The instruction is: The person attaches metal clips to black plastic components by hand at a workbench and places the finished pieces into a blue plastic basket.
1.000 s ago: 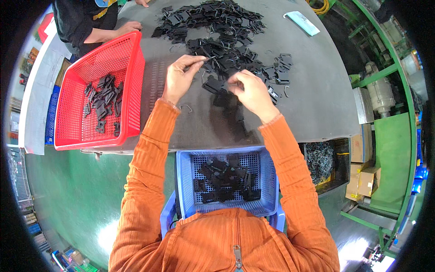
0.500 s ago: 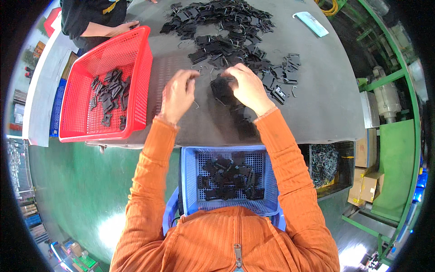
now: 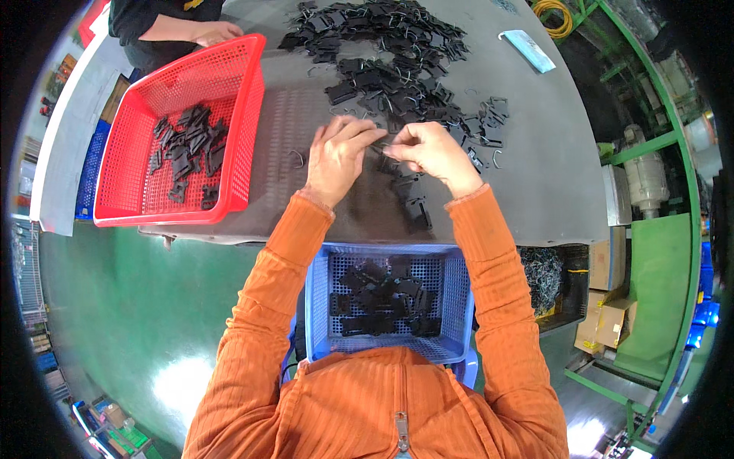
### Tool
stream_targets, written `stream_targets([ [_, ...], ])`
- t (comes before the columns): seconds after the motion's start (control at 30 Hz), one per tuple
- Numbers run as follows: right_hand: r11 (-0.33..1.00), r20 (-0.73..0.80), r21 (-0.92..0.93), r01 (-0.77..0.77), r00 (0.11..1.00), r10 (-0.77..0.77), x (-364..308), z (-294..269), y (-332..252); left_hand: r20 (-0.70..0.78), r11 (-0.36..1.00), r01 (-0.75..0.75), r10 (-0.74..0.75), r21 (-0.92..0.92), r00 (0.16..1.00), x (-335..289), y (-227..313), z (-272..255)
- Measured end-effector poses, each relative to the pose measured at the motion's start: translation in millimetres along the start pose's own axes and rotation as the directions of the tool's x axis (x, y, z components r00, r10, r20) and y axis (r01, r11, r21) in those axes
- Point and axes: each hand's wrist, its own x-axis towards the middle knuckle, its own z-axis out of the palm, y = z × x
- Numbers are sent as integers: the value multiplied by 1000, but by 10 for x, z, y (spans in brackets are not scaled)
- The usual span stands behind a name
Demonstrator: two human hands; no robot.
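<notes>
My left hand and my right hand meet fingertip to fingertip above the grey table. The right thumb and forefinger are pinched, and the left fingers are pressed together. Something small and dark sits between the two hands, too small and blurred to name. Just beyond them lies a big heap of black plastic parts, with bent metal wire pieces mixed in. A few loose black parts rest below the right hand near the table edge. A wire hook lies left of my left hand.
At left, a red basket holds several black parts; another person's hand is behind it. A blue basket with black parts is at my lap. A light-blue packet lies far right. Below the table's right side stands a crate of wire pieces.
My hands, apart before, have come together. The left moved right; the right moved slightly right and down, away from the dark part it was over. The other person's hand shifted behind the red basket.
</notes>
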Motion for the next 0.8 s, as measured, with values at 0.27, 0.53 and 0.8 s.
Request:
stream_targets([
  [0.27,927,-316,338,162,948,-50,52,-66,-87,190,957,92,-40,-274,981,-139,123,132],
  [0.53,430,-129,-877,217,754,-644,-354,381,454,188,717,528,-502,-456,844,-470,-240,-71],
  [0.8,384,-35,-890,244,805,-592,-724,537,680,173,792,351,-306,-499,936,-512,155,-112],
])
